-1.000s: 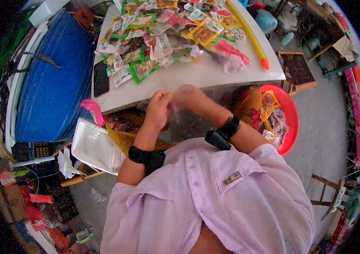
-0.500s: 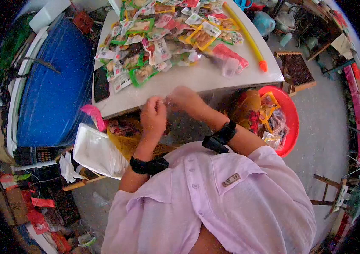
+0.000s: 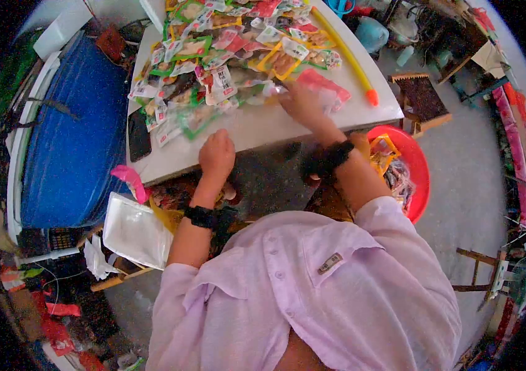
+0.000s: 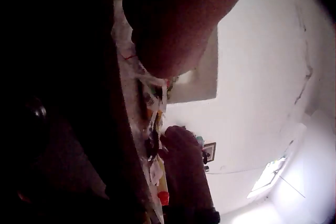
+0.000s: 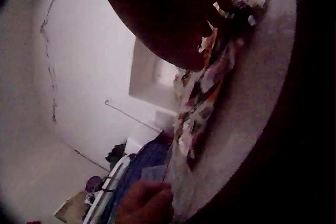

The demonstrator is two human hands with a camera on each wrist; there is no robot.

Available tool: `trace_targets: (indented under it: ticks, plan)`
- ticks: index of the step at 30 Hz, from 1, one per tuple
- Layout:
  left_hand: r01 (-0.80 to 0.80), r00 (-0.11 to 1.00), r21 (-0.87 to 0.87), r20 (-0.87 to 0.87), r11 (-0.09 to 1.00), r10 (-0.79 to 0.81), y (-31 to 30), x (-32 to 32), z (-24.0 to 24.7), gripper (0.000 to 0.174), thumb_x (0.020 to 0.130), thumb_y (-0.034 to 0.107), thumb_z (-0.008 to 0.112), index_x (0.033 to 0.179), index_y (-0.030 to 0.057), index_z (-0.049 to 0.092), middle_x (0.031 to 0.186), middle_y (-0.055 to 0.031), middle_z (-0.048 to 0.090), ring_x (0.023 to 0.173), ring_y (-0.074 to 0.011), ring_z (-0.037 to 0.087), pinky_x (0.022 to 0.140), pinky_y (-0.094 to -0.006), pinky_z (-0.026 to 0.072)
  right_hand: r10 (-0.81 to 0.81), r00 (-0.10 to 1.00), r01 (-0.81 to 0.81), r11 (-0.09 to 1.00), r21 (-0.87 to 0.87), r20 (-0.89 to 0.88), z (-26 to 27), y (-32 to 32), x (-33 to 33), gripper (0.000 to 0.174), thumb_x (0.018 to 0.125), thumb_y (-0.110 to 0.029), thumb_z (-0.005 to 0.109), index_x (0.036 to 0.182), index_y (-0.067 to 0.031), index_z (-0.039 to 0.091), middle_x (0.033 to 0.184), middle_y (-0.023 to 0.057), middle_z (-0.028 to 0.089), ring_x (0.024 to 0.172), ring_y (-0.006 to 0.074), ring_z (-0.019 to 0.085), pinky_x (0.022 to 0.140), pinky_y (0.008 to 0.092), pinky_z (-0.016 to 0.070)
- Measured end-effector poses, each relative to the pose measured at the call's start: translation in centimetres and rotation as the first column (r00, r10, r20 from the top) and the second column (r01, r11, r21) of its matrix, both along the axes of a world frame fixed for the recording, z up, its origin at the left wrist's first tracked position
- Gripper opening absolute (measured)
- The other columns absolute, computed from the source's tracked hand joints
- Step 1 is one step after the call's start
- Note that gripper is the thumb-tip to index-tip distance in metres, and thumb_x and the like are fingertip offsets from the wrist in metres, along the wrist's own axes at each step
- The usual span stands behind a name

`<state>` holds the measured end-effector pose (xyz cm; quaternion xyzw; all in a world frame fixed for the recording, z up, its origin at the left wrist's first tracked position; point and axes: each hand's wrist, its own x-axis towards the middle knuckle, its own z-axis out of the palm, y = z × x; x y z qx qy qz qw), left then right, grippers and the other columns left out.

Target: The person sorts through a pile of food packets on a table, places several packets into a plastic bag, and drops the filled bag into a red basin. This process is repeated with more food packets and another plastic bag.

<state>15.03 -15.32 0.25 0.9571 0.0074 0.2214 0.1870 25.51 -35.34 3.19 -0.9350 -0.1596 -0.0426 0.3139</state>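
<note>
In the head view my left hand point(image 3: 217, 154) is at the near table edge, fingers curled. It pinches a thin clear plastic bag point(image 5: 181, 184), seen in the right wrist view as film rising beside the fingers. My right hand point(image 3: 305, 106) reaches over the table, fingertips down among the near packets. The many food packets point(image 3: 213, 83), with green, yellow and red borders, are heaped on the white table point(image 3: 250, 127). A red packet point(image 3: 325, 86) lies right of my right hand. Both wrist views are dark; I cannot tell whether the right fingers grip a packet.
A yellow tube with an orange end point(image 3: 346, 55) lies along the table's right side. A black phone point(image 3: 139, 134) is at the left edge. Below right stands a red basin point(image 3: 421, 176) with packets; below left, a white foam tray point(image 3: 133, 229). A blue tub point(image 3: 77, 136) is further left.
My hands were together in front of the table edge. The right hand has moved forward and right onto the packets; the left has stayed near the edge.
</note>
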Motion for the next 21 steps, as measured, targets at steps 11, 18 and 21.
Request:
trace_targets:
  ticks: [11, 18, 21]
  plan:
    - [-0.071, 0.993, -0.142, -0.107, 0.987, 0.056, -0.9, 1.3, -1.1, 0.013, 0.071, 0.018, 0.042, 0.077, 0.0074, 0.047, 0.072, -0.0140, 0.052, 0.068, -0.0320, 0.049, 0.056, -0.0418, 0.0382, 0.006, 1.000, -0.012, 0.939, -0.343, -0.017, -2.1, -1.2, -2.2, 0.026, 0.067, -0.021, 0.047, 0.088, -0.0062, 0.049, 0.086, 0.0133, 0.052, 0.078, 0.0281, 0.051, 0.065, 0.0427, 0.0396]
    - [-0.138, 0.927, -0.113, -0.365, 0.984, 0.088, -1.8, 1.6, 1.1, 0.015, 0.072, 0.021, 0.041, 0.078, 0.0088, 0.047, 0.072, -0.0137, 0.053, 0.070, -0.0330, 0.049, 0.058, -0.0424, 0.0378, 0.114, 0.943, -0.094, 0.993, -0.078, 0.312, -2.9, -1.2, -5.1, 0.012, 0.063, -0.014, 0.047, 0.070, -0.0049, 0.050, 0.069, 0.0140, 0.049, 0.065, 0.0309, 0.048, 0.056, 0.0400, 0.0379]
    - [-0.126, 0.935, -0.144, -0.347, 0.982, 0.069, -2.0, 1.7, 0.6, 0.016, 0.073, 0.021, 0.040, 0.080, 0.0085, 0.047, 0.075, -0.0131, 0.053, 0.072, -0.0332, 0.049, 0.059, -0.0420, 0.0377, 0.298, 0.934, -0.235, 0.929, -0.288, 0.200, -0.8, -0.1, -6.0, 0.012, 0.065, -0.016, 0.045, 0.071, -0.0078, 0.053, 0.075, 0.0116, 0.050, 0.074, 0.0281, 0.047, 0.062, 0.0393, 0.0369]
